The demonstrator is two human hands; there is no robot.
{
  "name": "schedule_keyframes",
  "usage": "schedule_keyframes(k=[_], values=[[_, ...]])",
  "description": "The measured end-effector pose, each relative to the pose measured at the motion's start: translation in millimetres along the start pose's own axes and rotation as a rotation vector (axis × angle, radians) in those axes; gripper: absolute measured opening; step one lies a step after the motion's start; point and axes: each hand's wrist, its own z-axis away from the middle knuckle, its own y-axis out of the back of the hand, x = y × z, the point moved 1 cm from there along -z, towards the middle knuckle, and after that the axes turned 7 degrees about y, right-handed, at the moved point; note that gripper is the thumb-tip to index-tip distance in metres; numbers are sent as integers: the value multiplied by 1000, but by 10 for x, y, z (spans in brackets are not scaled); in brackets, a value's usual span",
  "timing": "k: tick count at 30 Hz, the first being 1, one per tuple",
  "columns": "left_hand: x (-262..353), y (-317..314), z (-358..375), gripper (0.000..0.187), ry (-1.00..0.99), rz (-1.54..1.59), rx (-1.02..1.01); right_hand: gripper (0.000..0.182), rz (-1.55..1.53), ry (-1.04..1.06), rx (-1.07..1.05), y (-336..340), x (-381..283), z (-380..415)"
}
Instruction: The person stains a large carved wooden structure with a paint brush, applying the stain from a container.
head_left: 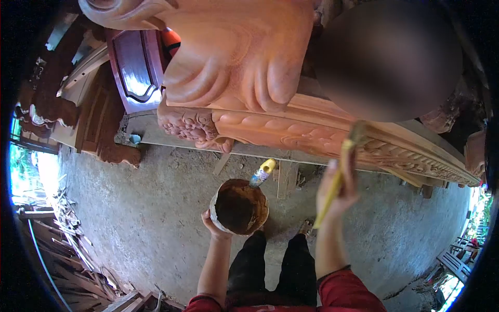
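My left hand [217, 226] grips the side of a round, pale-rimmed container [239, 206] with a dark, stained inside. A small bottle with a yellow top [263, 171] shows at the container's far rim. In my right hand [335, 190] is a brush with a yellow handle [333, 200]; its bristle end, blurred, points up toward the carved wood. The long carved wooden rail [291, 133] lies beyond both hands, with a large curved carved piece [234, 57] above it.
A glossy dark red panel [136, 65] stands at the upper left. Scrap wood [73, 229] lies along the left floor edge. Wood strips [283, 179] lie below the rail. A blurred round area covers the upper right. Concrete floor [145, 218] surrounds my feet.
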Motion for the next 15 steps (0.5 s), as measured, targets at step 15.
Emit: schedule_keyframes(k=[15], values=[[-159,-109,329,65,-2,19,95,50,-1050,-638,302,375,989,-55]])
